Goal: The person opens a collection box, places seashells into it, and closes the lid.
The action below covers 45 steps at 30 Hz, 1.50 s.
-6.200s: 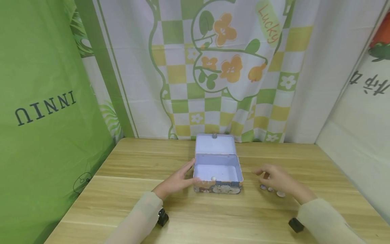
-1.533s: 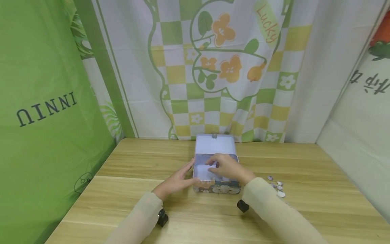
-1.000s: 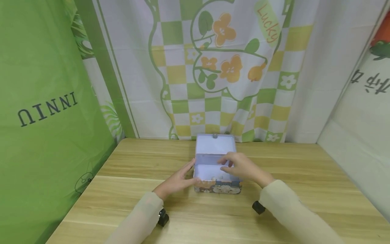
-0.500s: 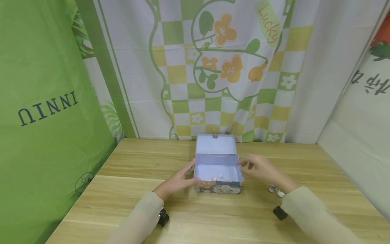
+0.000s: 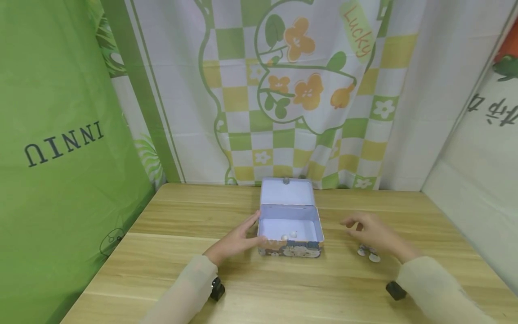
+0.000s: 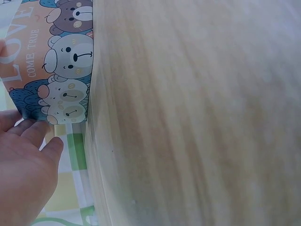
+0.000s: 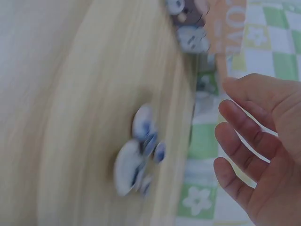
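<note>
A tin box (image 5: 309,251) printed with cartoon bears stands on the table, its lid (image 5: 286,192) tipped back. Two small whitish shells (image 5: 293,234) lie inside near the front wall. My left hand (image 5: 232,241) rests against the box's left side with fingers extended and thumb by the front edge. In the left wrist view, its fingertips touch the printed tin. To the right of the box, my right hand (image 5: 373,232) hovers with loosely bent fingers and holds nothing. Below it lie several purple-and-white seashells (image 7: 128,167), bunched together; the hand partly hides them in the head view.
The wooden table (image 5: 251,288) backs onto a checked, flowered curtain (image 5: 259,117). A green cloth (image 5: 60,189) hangs on the left and a pale one (image 5: 477,180) on the right. Black cameras (image 5: 395,290) sit under both wrists.
My right hand has moved from over the box back right to the loose shells. A second shell now lies in the box, where one showed earlier. My left hand stays put.
</note>
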{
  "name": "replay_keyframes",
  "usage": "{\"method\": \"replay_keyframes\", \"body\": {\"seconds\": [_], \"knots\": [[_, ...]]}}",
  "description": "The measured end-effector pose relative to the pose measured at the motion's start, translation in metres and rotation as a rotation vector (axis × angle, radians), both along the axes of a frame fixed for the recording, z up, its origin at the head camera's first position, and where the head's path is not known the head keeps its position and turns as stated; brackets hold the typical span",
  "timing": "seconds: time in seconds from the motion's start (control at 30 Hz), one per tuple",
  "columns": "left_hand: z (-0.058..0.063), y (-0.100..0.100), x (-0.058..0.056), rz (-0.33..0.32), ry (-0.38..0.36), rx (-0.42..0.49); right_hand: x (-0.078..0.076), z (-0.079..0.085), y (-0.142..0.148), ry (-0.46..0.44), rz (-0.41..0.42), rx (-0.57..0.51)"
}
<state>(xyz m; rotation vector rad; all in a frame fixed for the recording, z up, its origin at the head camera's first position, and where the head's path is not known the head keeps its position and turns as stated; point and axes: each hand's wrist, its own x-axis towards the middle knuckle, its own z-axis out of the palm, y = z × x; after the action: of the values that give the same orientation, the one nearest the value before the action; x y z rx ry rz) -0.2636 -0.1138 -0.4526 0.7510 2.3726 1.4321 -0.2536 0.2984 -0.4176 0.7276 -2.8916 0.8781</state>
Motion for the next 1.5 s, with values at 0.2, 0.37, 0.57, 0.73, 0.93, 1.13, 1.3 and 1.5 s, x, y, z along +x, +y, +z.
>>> {"method": "replay_keyframes", "body": {"seconds": [0.2,0.37,0.57,0.73,0.93,1.13,1.3,1.5], "knots": [[-0.002,-0.001,0.0,0.006,-0.011,-0.001,-0.002,-0.012,0.022,-0.07,-0.029,-0.001],[-0.002,-0.001,0.0,0.006,-0.009,-0.001,-0.005,-0.02,0.034,-0.066,-0.026,0.008],[-0.001,0.0,0.001,0.017,-0.008,-0.013,-0.005,-0.028,0.042,-0.081,-0.033,0.038],[-0.001,0.0,0.001,0.016,-0.006,-0.015,-0.005,-0.032,0.043,-0.095,-0.054,0.065],[0.0,0.0,0.001,0.018,-0.006,-0.023,-0.006,-0.032,0.045,-0.115,-0.062,0.069],[-0.002,-0.001,0.001,0.009,-0.024,-0.009,-0.004,-0.032,0.043,-0.12,-0.077,0.068],[-0.003,-0.002,0.0,0.006,-0.024,-0.007,-0.004,-0.034,0.043,-0.143,-0.092,0.055],[-0.004,-0.002,-0.002,0.003,-0.022,-0.007,-0.004,-0.037,0.043,-0.173,-0.112,0.024]]}}
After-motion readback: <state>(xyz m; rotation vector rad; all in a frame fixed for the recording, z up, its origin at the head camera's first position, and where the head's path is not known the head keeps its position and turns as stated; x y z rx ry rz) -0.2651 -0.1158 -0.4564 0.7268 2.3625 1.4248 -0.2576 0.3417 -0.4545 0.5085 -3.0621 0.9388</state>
